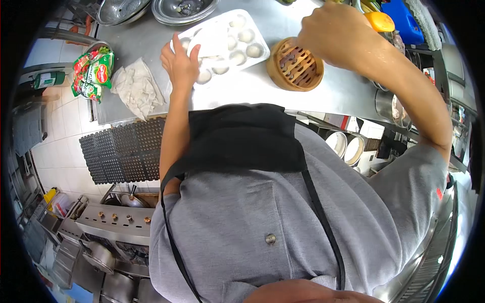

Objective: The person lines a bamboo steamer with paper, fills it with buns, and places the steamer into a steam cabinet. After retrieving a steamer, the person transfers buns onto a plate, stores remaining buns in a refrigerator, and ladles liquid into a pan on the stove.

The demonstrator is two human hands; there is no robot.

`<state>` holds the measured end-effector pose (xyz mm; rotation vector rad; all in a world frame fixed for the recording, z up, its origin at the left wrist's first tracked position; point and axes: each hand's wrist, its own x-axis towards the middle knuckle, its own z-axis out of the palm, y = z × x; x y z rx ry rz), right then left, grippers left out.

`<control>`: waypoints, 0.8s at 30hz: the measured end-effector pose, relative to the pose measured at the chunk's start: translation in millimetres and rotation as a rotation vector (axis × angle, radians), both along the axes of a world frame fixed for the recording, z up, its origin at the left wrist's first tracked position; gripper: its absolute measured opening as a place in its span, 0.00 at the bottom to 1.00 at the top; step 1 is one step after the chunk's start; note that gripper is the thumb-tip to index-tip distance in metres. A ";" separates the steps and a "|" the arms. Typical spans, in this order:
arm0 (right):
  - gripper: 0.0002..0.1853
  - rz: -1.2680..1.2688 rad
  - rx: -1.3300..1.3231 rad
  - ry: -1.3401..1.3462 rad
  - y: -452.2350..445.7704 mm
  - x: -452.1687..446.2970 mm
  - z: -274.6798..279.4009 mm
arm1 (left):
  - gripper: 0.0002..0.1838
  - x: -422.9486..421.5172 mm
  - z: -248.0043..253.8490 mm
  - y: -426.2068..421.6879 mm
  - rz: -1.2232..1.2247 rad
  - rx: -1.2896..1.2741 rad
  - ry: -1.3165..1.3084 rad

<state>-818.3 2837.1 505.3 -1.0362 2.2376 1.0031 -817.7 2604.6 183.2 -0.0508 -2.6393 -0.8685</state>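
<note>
A white tray [259, 35] with several round, pale dough balls [246, 35] lies on the metal table. My left hand [181, 65] is at the tray's near left side, with thumb and fingers about a white sheet [213, 41] that looks like paper and covers part of the balls. Just right of the tray stands a round bamboo steamer basket [274, 65], its slatted base visible inside. Over the basket's far right rim is my right hand [336, 33], closed and knuckles up. Its fingertips are hidden, so what they hold cannot be made out.
Metal bowls [184, 12] stand behind the tray. A crumpled cloth [136, 88] and green-red food packets [96, 73] lie at the table's left. A yellow bottle [380, 21] and a blue container [402, 22] stand far right. A metal pot [388, 107] is near the right edge.
</note>
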 end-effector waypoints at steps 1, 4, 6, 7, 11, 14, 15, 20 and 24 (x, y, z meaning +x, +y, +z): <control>0.08 -0.067 0.014 0.012 -2.1 0.5 7.4 | 0.38 2.9 -3.4 -1.4 0.025 0.009 0.009; 0.09 -0.229 0.023 0.064 15.4 -5.1 3.4 | 0.35 25.9 10.1 -11.3 0.092 -0.011 -0.075; 0.26 -0.180 -0.271 0.251 39.4 -2.6 -18.1 | 0.33 38.3 27.2 -16.9 0.140 -0.046 -0.167; 0.27 -0.137 -0.313 0.259 45.2 -6.1 -28.8 | 0.29 41.8 38.7 -15.5 0.163 -0.161 -0.124; 0.30 -0.244 -0.351 0.148 23.9 -20.3 -62.8 | 0.20 9.0 45.7 -5.7 -0.004 -0.160 -0.024; 0.29 -0.257 -0.408 0.105 6.1 -21.1 -68.0 | 0.18 -24.4 39.4 11.6 -0.050 -0.045 -0.191; 0.28 -0.251 -0.393 0.094 2.2 -22.4 -68.8 | 0.18 -28.7 37.7 14.2 -0.045 -0.043 -0.188; 0.24 -0.163 -0.405 0.161 -2.9 -26.4 -75.4 | 0.19 -27.4 36.1 23.2 0.027 -0.005 -0.222; 0.20 -0.088 -0.412 0.183 -5.4 -29.0 -77.3 | 0.18 -22.4 36.3 22.9 0.042 -0.003 -0.260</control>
